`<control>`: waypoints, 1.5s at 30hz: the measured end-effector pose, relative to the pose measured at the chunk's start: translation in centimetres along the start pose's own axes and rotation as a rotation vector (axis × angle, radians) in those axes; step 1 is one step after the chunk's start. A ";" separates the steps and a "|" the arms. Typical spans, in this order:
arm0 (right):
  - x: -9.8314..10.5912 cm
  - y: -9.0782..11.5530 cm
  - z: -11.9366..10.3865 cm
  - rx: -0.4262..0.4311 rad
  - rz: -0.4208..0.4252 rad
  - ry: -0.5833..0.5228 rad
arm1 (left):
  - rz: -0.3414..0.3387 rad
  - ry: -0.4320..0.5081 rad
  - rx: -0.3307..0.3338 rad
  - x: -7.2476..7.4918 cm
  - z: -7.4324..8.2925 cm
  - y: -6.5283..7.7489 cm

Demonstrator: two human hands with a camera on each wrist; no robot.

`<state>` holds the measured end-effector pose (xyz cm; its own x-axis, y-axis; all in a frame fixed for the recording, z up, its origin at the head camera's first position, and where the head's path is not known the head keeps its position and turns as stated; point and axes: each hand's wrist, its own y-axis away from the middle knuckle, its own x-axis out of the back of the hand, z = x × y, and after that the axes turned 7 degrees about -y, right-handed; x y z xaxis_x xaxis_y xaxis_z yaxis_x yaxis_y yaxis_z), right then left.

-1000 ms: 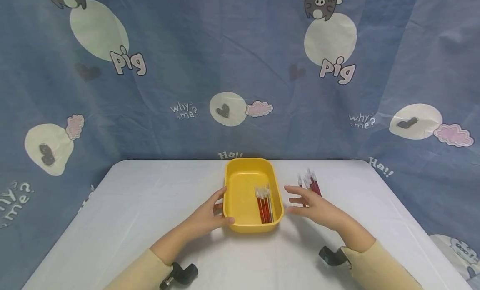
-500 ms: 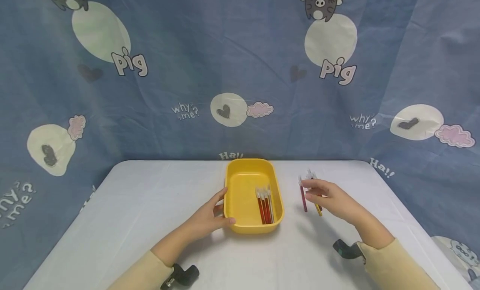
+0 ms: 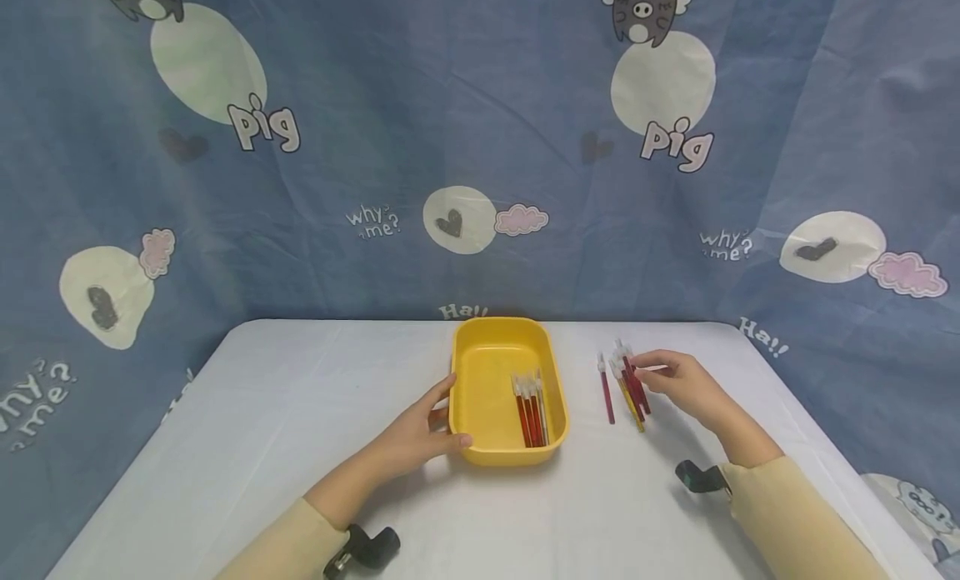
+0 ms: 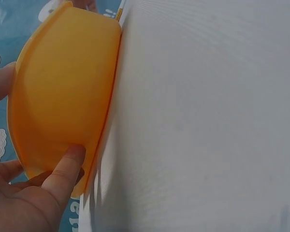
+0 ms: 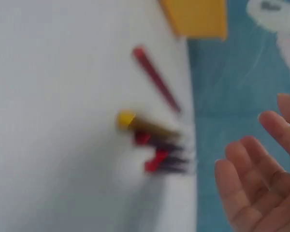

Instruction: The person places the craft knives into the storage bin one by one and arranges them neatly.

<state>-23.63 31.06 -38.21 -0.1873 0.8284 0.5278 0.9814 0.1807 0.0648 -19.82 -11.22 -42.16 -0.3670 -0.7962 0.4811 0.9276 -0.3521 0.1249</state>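
My left hand (image 3: 416, 430) holds the left side of a yellow plastic tray (image 3: 483, 397), its thumb over the near corner of the rim. In the left wrist view, fingers touch the tray's outer wall (image 4: 67, 92). Inside the tray, at its right, lie several slim pens (image 3: 531, 413) with clear caps, mostly red. My right hand (image 3: 678, 384) hovers at the right edge of a loose bunch of dark red pens (image 3: 636, 390), with nothing visible between its spread fingers. A yellow pen (image 3: 632, 405) lies along the bunch. One dark red pen (image 3: 607, 394) lies apart, nearer the tray.
Everything stands on a white-covered table (image 3: 322, 372). Behind it hangs a blue printed cloth (image 3: 510, 130), close to the table's far edge. A dark wrist-camera mount (image 3: 701, 477) sticks out below the right sleeve, another one (image 3: 372, 548) beside the left sleeve.
My right hand has moved right, away from the tray's right rim, across to the far side of the loose pens, uncovering them. The left hand and tray have stayed in place.
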 end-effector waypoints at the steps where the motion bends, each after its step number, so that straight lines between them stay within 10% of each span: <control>1: 0.0 -0.3 0.4 -0.011 0.009 0.007 | -0.004 0.005 -0.002 0.0 0.0 0.0; 18: 0.4 -3.7 4.1 -0.205 0.000 0.047 | -0.041 0.026 -0.030 0.0 0.0 -0.2; 45: 0.7 -6.1 5.3 -0.263 0.046 0.088 | 0.000 0.000 0.035 -0.1 0.3 -0.1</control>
<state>-29.96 33.40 -42.73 -0.1493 0.7813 0.6061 0.9681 -0.0093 0.2505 -19.83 -10.97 -41.91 -0.3669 -0.7960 0.4815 0.9295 -0.3347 0.1549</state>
